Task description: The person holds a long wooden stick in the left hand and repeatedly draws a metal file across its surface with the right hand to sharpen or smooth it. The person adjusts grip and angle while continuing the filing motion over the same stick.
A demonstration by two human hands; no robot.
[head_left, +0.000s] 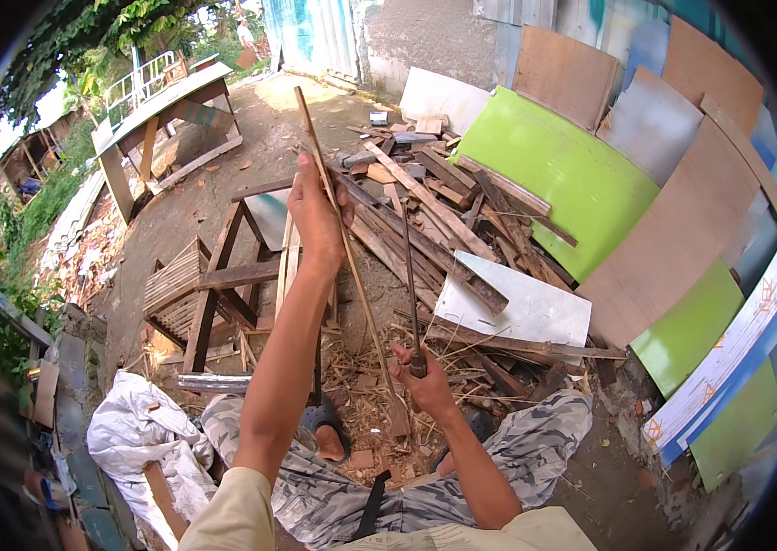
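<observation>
My left hand (318,220) is raised in front of me, its fingers wrapped round a long thin wooden strip (365,308). The strip slants from above that hand down to a small wood block (398,418) between my feet. Lower and to the right, my right hand (427,386) grips the brown handle of a long-bladed knife (410,285). Its narrow dark blade points upward and looks edge-on, apart from the strip. Shavings and thin splinters (365,404) lie on the ground around the block.
Ahead lies a pile of scrap boards (425,220), with a white panel (517,308) on its near side. Green and brown sheets (558,174) lean at the right. A broken wooden frame (214,294) stands left, a table (168,110) beyond, a white sack (145,441) beside me.
</observation>
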